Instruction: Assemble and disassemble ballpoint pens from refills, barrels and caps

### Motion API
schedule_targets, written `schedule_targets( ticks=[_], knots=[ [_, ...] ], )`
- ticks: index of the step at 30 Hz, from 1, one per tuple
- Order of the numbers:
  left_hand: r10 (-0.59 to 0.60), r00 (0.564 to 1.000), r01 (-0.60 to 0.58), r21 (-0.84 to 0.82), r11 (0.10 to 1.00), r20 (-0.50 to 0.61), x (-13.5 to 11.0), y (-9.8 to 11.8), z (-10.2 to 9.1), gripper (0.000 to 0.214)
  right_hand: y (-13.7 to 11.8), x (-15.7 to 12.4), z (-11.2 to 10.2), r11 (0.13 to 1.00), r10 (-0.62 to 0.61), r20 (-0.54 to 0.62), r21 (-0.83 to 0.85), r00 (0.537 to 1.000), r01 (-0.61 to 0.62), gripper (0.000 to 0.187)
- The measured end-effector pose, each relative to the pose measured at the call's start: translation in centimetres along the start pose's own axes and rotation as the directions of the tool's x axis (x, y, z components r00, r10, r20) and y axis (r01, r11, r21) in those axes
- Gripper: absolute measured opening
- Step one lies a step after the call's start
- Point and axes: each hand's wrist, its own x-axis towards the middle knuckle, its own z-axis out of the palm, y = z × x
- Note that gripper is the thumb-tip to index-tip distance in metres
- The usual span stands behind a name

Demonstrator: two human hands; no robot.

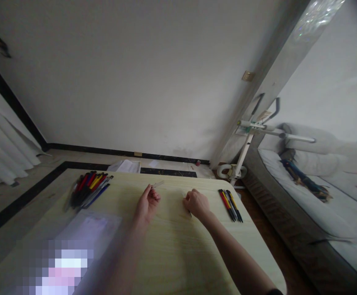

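Note:
My left hand (147, 203) hovers over the pale wooden table (172, 254), fingers pinched on a thin clear pen part (158, 184) that points up and right. My right hand (196, 203) is curled closed beside it, with a dark pen tip (189, 214) sticking out below the fist. A heap of several red, yellow, black and blue pens (89, 189) lies at the table's far left. A smaller row of several pens (230, 199) lies to the right of my right hand.
A clear plastic sleeve with paper (89, 229) lies at the near left. Beyond the table are open papers on the floor (125, 166), a white curtain (3, 151), a white stand (242, 155) and a grey mattress (313, 196) on the right.

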Motion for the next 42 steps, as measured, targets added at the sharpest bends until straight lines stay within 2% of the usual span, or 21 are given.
schedule_targets(
  ticks=[7, 15, 21, 27, 33, 36, 42],
  knots=[
    [-0.006, 1.0, 0.006, 0.005, 1.0, 0.021, 0.1, 0.0, -0.1, 0.008, 0.3, -1.1, -0.6, 0.999, -0.031, -0.025, 0.02, 0.999, 0.031, 0.031],
    [-0.015, 1.0, 0.015, 0.0, 1.0, 0.02, 0.0, -0.1, -0.1, 0.008, 0.3, -2.6, 0.1, 0.998, -0.061, 0.03, -0.032, 0.998, 0.062, 0.022],
    [-0.015, 0.999, 0.014, 0.017, 1.0, 0.04, 0.0, -0.1, -0.1, 0.009, -0.4, -2.7, 0.4, 0.997, -0.055, 0.05, -0.058, 0.997, 0.058, 0.02],
    [-0.002, 1.0, 0.003, 0.044, 0.999, -0.012, 0.0, -0.1, 0.0, 0.009, -0.6, -2.9, 0.2, 0.994, -0.07, 0.063, -0.076, 0.996, 0.075, 0.02],
    [-0.016, 1.0, 0.016, 0.04, 0.999, -0.004, 0.2, -0.1, -0.2, 0.009, -0.9, -2.6, 0.0, 0.989, -0.085, 0.145, -0.108, 0.986, 0.101, 0.022],
    [-0.006, 1.0, 0.006, 0.043, 0.999, 0.003, 0.2, -0.1, -0.3, 0.008, -1.1, -2.7, -0.1, 0.986, -0.101, 0.139, -0.12, 0.985, 0.118, 0.023],
    [-0.005, 1.0, 0.005, 0.044, 0.999, -0.01, 0.2, 0.0, -0.3, 0.008, -0.5, -3.4, -0.7, 0.996, -0.085, 0.133, -0.025, 0.988, 0.089, 0.017]
  ],
)
